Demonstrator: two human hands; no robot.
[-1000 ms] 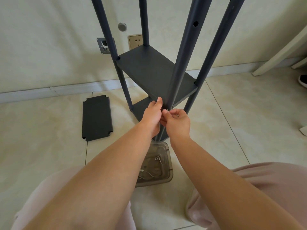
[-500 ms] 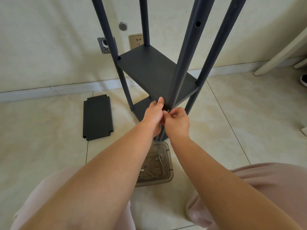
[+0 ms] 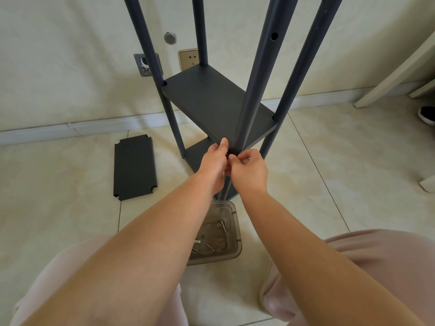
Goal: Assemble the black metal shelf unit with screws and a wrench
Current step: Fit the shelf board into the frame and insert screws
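Hands (image 3: pixel 215 161) (image 3: pixel 250 169) pinch near post (image 3: pixel 253 100) at shelf (image 3: pixel 219 104) corner.

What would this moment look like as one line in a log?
step: fixing shelf to near post | left hand: on shelf corner | right hand: pinching at joint | screws: in tray

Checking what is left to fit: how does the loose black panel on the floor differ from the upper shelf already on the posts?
The loose panel lies flat on the floor tiles, left of the frame; the upper shelf sits raised between four posts. The loose panel's notched corners are empty; the upper shelf's corners each meet a post. No hand touches the loose panel; both hands work at the upper shelf's near corner. Both are dark, rectangular and alike in shape.
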